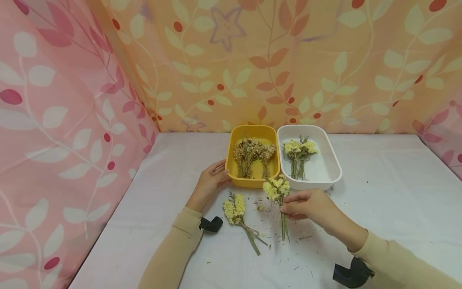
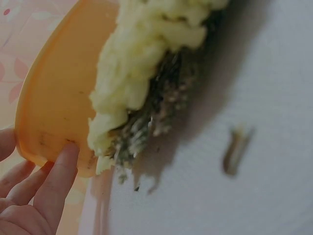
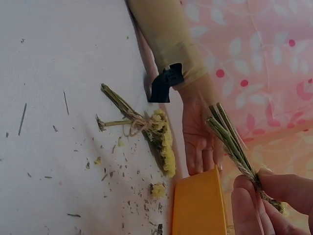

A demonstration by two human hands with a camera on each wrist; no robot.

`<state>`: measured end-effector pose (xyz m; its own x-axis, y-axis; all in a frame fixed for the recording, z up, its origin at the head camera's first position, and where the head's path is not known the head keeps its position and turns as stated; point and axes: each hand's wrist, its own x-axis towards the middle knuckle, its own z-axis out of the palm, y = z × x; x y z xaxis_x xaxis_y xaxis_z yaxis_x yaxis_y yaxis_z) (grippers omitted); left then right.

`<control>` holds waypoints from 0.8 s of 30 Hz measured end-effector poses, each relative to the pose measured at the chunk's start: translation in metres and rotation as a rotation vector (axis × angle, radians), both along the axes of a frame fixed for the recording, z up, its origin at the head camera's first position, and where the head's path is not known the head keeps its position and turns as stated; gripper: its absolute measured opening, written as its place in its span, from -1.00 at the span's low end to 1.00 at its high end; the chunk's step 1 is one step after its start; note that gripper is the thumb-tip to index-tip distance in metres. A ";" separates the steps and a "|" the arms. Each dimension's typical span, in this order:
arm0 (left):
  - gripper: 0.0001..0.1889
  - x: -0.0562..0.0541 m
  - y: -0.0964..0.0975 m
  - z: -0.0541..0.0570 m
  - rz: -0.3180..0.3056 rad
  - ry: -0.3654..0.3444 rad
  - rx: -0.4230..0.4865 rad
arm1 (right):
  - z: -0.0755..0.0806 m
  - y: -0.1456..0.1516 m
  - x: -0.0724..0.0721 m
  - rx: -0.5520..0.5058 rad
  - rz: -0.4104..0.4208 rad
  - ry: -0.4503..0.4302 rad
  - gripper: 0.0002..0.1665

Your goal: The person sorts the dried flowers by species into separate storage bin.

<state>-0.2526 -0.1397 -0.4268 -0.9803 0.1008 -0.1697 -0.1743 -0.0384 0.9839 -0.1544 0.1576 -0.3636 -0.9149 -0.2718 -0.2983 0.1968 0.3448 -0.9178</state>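
In the head view my right hand [image 1: 315, 206] pinches a small tied bunch of yellow dried flowers [image 1: 277, 188] by its stems, heads upward. The right wrist view shows thumb and fingers on the twine-wrapped stems [image 3: 230, 142]. My left hand [image 1: 209, 181] touches the outer wall of the yellow box [image 1: 252, 183] near its front left corner, fingers fairly straight. Inside that box lie several brownish dried bunches [image 1: 249, 156]. Another yellow bunch [image 1: 235, 209], tied with twine, lies on the table between my forearms.
Right beside the yellow box stands a white box [image 1: 326, 168] holding yellow bunches [image 1: 299, 150]. Stem bits and a loose flower head [image 1: 260, 208] are scattered on the white tablecloth [image 1: 390, 200]. Patterned curtains [image 1: 231, 72] hang behind and at the sides.
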 end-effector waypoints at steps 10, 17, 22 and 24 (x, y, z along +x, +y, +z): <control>-0.45 0.000 -0.001 0.000 -0.015 0.015 0.007 | 0.014 0.018 -0.014 -0.020 -0.005 0.034 -0.46; -0.45 0.000 -0.001 -0.001 -0.015 0.013 0.010 | 0.023 0.031 -0.025 0.000 -0.027 0.037 -0.45; -0.45 0.001 0.000 0.000 -0.012 0.015 0.006 | 0.026 0.039 -0.031 -0.030 -0.038 0.032 -0.48; -0.45 0.001 -0.001 0.000 -0.011 0.016 0.006 | 0.027 0.041 -0.033 -0.032 -0.048 0.035 -0.48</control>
